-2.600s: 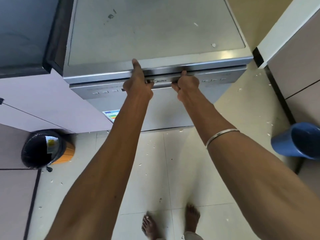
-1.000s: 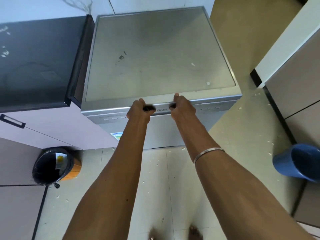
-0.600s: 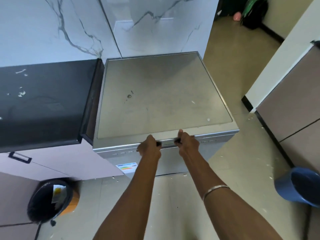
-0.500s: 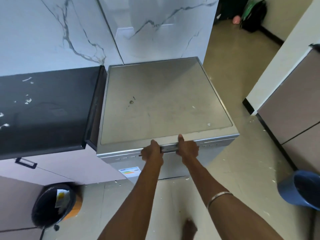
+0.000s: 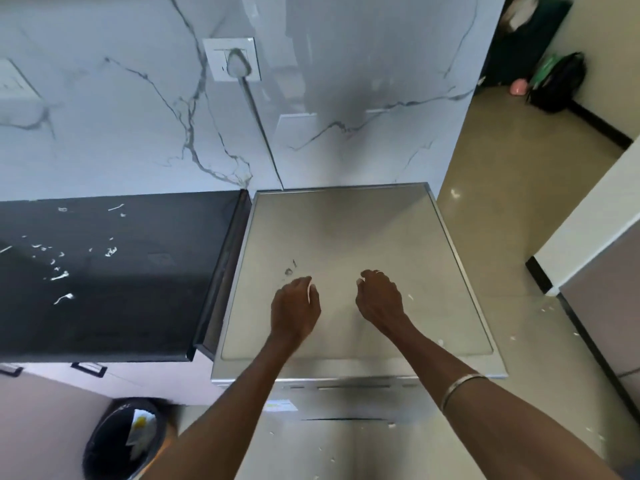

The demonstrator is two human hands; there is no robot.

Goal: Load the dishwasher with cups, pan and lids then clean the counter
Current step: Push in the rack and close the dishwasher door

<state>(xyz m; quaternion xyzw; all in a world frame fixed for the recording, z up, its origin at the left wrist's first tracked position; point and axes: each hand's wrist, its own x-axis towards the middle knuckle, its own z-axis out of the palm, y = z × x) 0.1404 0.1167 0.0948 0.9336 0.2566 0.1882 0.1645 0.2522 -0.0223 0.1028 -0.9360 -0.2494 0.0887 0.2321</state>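
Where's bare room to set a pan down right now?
Dishwasher top: bare from the wall to both hands, barring a few specks. Black counter is free near the dishwasher; white scraps litter its left part.

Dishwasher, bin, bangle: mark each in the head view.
dishwasher point(image 5: 363, 237): head view, bare grey top panel.
bin point(image 5: 114, 441): head view, dark liner inside the rim.
bangle point(image 5: 462, 388): head view, metal band across the right forearm.

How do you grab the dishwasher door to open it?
Probably by the dark handle slot across the door's front, below the control strip. Come from the front and hook your fingers in: it is a long, narrow recess with nothing sticking out.
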